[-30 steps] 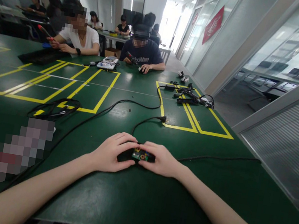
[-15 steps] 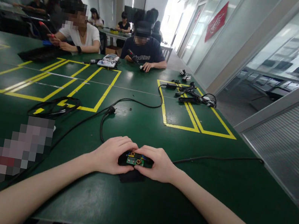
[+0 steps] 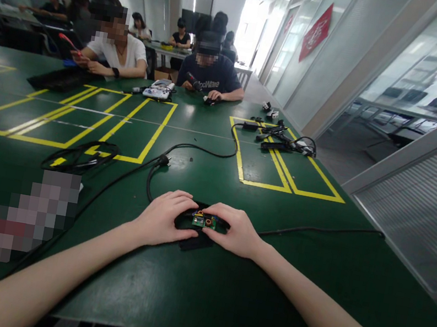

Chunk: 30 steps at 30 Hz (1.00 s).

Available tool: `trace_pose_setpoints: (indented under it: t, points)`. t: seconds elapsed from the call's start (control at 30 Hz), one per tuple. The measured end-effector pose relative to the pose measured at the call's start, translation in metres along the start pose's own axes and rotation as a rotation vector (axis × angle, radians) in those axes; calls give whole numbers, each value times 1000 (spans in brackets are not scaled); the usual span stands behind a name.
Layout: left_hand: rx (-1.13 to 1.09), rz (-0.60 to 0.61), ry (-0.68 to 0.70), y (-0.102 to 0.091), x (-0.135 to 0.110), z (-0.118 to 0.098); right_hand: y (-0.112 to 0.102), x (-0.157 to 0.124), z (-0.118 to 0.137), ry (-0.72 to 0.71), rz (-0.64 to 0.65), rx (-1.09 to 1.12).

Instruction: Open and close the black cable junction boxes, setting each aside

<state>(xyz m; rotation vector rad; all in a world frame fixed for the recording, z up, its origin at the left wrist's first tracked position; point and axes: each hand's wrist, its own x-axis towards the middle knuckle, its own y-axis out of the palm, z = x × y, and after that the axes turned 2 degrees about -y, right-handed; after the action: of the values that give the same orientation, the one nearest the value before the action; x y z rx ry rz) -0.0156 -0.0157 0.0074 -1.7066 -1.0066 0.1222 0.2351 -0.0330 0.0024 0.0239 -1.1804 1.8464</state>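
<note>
My left hand [image 3: 165, 219] and my right hand [image 3: 238, 232] curve around the two ends of a black casing. Between them a green circuit board [image 3: 199, 221] with copper-wound ring coils shows in the open middle of the casing. My thumbs press on its near side, and the fingers wrap over the far side. A flat black piece [image 3: 194, 242] lies under the near edge of the casing; its far part is hidden. Black cable [image 3: 149, 185] runs toward my left hand from behind, and another cable [image 3: 316, 229] stretches away past my right hand.
A plug [image 3: 163, 160] lies beyond my left hand. At left are a coiled black cable [image 3: 77, 156] and a pixelated object [image 3: 31, 216]. Black parts with wires [image 3: 277, 137] lie at the far right within yellow tape. Two people sit opposite, one holding a dark tool [image 3: 194, 82].
Both hands and the casing have shifted slightly away from me, and the fingers of both hands have spread a little wider around it. One person's red-tipped object across the table has moved.
</note>
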Motion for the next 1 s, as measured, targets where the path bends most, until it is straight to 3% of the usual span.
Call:
trace_pose_setpoints:
  t: [0.3, 0.53, 0.7, 0.87, 1.0]
  points:
    - [-72, 28, 40, 5, 4, 11, 5, 2, 0, -24, 51, 27]
    - [-83, -100, 61, 3, 4, 5, 4, 3, -3, 26, -16, -75]
    - [-81, -122, -20, 0, 3, 2, -1, 4, -3, 27, -8, -129]
    - [-100, -39, -124, 0, 0, 3, -3, 4, -1, 50, 61, -132]
    - [-63, -19, -144, 2, 1, 3, -1, 3, -3, 63, 31, -124]
